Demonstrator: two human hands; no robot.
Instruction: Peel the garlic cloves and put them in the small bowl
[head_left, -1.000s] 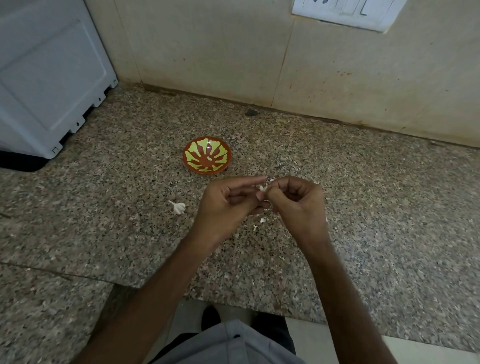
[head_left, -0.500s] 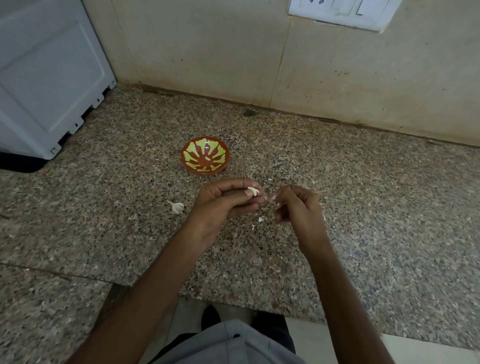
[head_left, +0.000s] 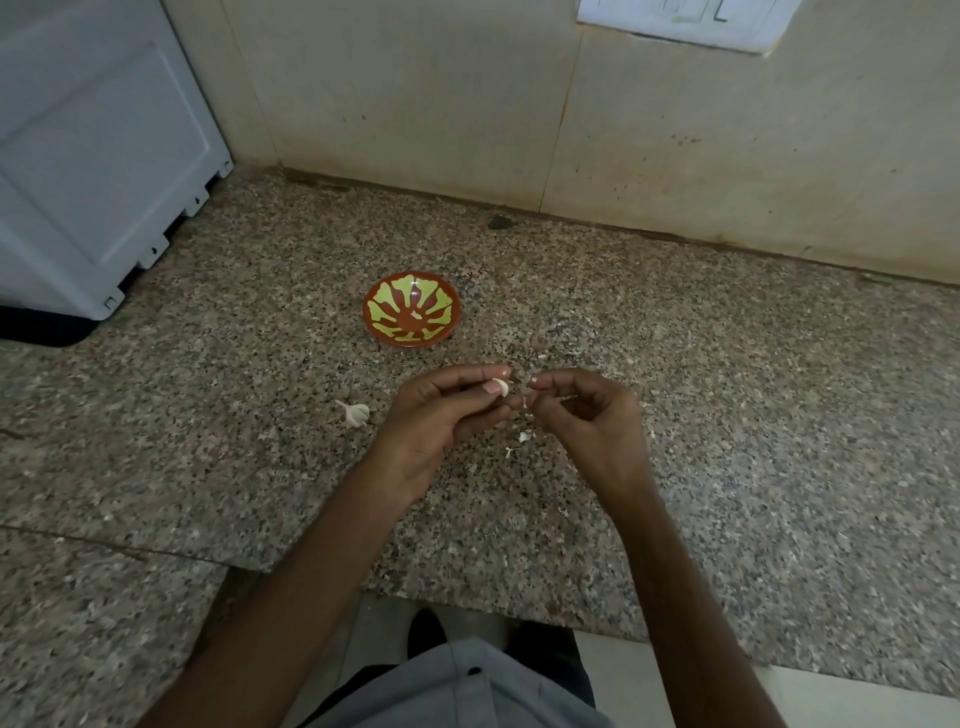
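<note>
Your right hand (head_left: 587, 421) is closing back in, curled, hold unclear; left hand (head_left: 441, 410) is pinching the garlic clove (head_left: 500, 385) — keep steadying it.

Speckled brown-grey granite worktop (head_left: 753, 426), dimly lit; a seam is seen across its near left part. Beige tiled wall (head_left: 415, 104) is met at the back edge, stained and flecked with reddish specks. White switch plate (head_left: 685, 18) is cut off at top right. Pale grey appliance (head_left: 93, 156) is stood at the back left corner. Small dark mark (head_left: 500, 222) noted at the back edge. Pale floor (head_left: 675, 691) glimpsed below the front edge.
</note>
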